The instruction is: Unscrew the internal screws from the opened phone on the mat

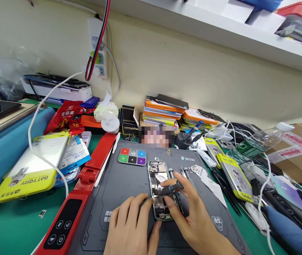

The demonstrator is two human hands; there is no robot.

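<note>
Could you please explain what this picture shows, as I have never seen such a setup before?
There is no machine arm here: a person works with two bare hands, seen from a camera worn on that person's own head, looking forward and down.

In front is a grey mat on a green table. On the mat lies an opened phone, its inner parts showing, with a small box of coloured squares beyond it to the left.

The right hand holds a small screwdriver over the phone. The left hand is beside the phone, fingertips at its edge; whether they press on it is hard to tell.

Around the mat are packets, cables and, at the right, a plastic bottle.
</note>
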